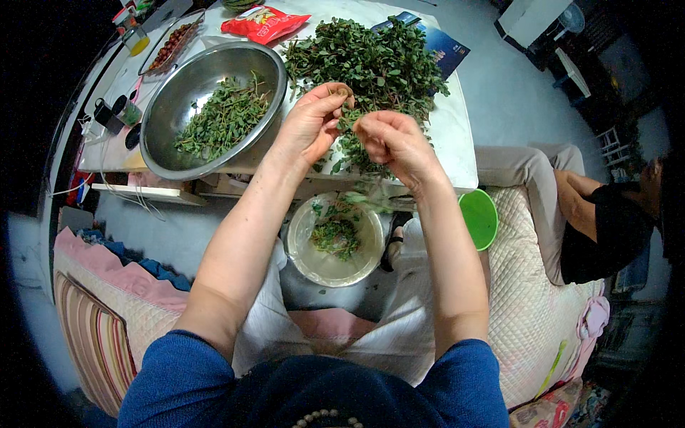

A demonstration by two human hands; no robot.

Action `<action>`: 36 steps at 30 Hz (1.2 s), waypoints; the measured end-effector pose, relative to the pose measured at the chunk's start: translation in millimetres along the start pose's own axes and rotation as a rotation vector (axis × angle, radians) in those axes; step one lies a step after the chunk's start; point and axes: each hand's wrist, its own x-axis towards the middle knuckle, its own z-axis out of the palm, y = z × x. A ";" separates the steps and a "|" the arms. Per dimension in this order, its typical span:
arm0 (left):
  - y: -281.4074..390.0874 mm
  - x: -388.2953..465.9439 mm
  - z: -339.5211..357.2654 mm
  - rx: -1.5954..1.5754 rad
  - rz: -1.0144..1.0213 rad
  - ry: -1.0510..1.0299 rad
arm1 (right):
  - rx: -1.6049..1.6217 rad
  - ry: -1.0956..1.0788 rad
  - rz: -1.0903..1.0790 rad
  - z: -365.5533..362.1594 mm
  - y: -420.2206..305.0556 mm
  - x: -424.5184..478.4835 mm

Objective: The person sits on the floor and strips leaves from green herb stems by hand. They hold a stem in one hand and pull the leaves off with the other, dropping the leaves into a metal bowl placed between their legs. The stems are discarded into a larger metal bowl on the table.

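Note:
My left hand (316, 120) is raised over the table's front edge, thumb and fingertips pinched together; whether a bit of stem lies between them is too small to tell. To its right, my right hand (395, 147) has curled fingers that hide anything inside. Behind both hands lies a big heap of leafy greens (369, 59), probably purslane, spilling toward the table edge. A wide stainless steel basin (160, 134) on the left holds more sprigs (225, 117). Below my hands, a motion-blurred green sprig (369, 200) is above a plastic-lined bin (369, 254) containing plant scraps (337, 238).
A red snack bag (265, 24), a glass dish of reddish-brown fruit (176, 45) and a jar (134, 40) stand at the back left. Cables (107, 176) trail off the left side. At right are a green bucket (478, 219) and a seated person's leg (514, 160).

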 end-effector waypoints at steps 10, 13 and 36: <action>-7.0 -3.6 17.6 0.271 0.166 0.087 | 0.155 -0.012 0.074 9.5 13.2 9.8; -8.3 -1.8 15.3 0.303 0.196 0.076 | 0.217 0.022 0.070 7.1 19.8 12.3; -1.4 -2.9 5.7 0.092 0.113 0.028 | -0.154 0.146 -0.222 9.6 19.6 11.3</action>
